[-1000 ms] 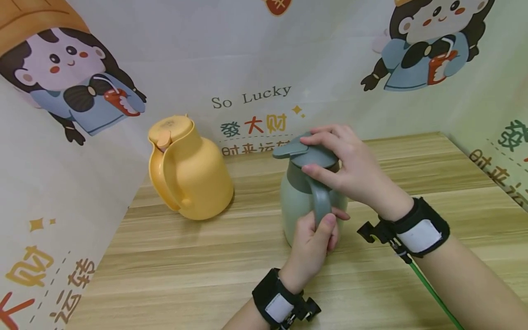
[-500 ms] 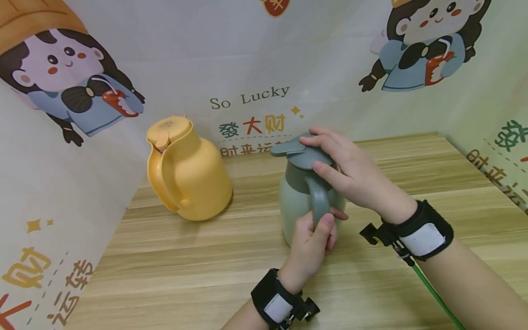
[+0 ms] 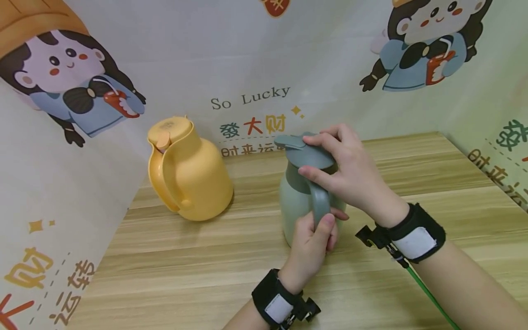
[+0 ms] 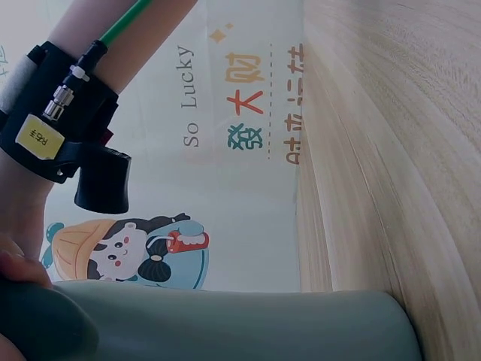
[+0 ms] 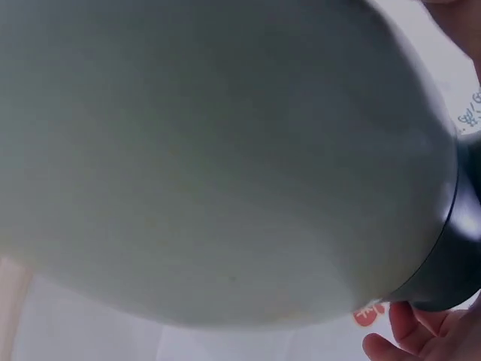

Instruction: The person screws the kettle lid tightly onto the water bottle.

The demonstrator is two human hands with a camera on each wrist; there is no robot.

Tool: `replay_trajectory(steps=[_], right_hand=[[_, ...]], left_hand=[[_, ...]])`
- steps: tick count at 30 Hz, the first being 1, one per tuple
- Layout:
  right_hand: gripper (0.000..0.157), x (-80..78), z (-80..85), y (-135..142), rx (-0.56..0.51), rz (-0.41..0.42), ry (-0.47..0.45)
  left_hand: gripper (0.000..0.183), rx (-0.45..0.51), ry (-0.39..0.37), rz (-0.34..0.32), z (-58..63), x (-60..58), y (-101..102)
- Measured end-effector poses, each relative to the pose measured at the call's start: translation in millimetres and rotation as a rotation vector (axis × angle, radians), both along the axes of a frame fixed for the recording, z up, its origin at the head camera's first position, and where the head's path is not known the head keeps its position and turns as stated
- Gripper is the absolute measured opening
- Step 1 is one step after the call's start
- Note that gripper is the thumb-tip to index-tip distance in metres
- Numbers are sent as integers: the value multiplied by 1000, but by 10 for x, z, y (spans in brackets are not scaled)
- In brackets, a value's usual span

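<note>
A pale green vacuum jug [image 3: 291, 201] stands upright on the wooden table, its grey-blue lid [image 3: 311, 157] on top. My left hand [image 3: 309, 250] grips the lower part of the jug's curved handle [image 3: 319, 199]. From the right, my right hand [image 3: 350, 167] holds the lid between thumb and fingers, and the lid's flat lever [image 3: 288, 141] points left. The jug's side [image 4: 248, 323] lies along the bottom of the left wrist view. In the right wrist view the jug body [image 5: 225, 173] fills most of the picture, with fingers [image 5: 413, 331] near its neck.
To the left stands a yellow vacuum jug [image 3: 202, 178], its lid on and handle facing me. Printed cloth walls [image 3: 185, 59] rise behind and beside the wooden table [image 3: 185, 266]. A green cable [image 3: 431, 293] runs from the right wrist strap [image 3: 416, 236].
The lid's lever tip has swung away from me, so the lid has turned a little. My right thumb slid back along the lid, then forward again. My left hand stays put.
</note>
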State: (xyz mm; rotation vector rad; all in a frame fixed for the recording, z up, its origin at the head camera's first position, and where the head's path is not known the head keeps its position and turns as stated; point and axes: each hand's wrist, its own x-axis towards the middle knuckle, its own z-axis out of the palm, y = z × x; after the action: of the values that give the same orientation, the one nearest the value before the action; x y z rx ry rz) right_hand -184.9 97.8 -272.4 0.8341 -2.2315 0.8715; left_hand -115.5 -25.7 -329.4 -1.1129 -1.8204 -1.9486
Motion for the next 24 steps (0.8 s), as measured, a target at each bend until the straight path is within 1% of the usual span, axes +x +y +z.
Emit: replay_trajectory(steps=[2, 4, 6, 10, 13, 15, 18, 20, 22, 24], right_hand=[[54, -15, -9, 9, 0, 2, 33], [58, -27, -14, 34, -1, 20, 52], [55, -33, -14, 66, 1, 51, 51], [41, -29, 1, 123, 16, 122, -10], [40, -16, 11, 141, 33, 156, -73], [42, -8, 14, 141, 31, 163, -111], [45, 2, 15, 122, 18, 129, -129], [48, 9, 17, 101, 10, 86, -115], [53, 9, 15, 80, 14, 42, -75], [57, 4, 9, 67, 25, 4, -12]], left_hand=[[59, 4, -4, -9, -64, -32, 10], [57, 2, -7, -13, -147, -74, 21], [56, -2, -11, -14, -224, -112, 28], [53, 0, -22, -18, -286, -134, 20], [51, 9, -26, -20, -288, -132, 11], [51, 10, -24, -18, -285, -132, 14], [52, 10, -19, -17, -286, -138, 24], [53, 9, -16, -15, -287, -142, 31], [53, 8, -17, -14, -278, -138, 31], [53, 10, -17, -14, -250, -118, 23]])
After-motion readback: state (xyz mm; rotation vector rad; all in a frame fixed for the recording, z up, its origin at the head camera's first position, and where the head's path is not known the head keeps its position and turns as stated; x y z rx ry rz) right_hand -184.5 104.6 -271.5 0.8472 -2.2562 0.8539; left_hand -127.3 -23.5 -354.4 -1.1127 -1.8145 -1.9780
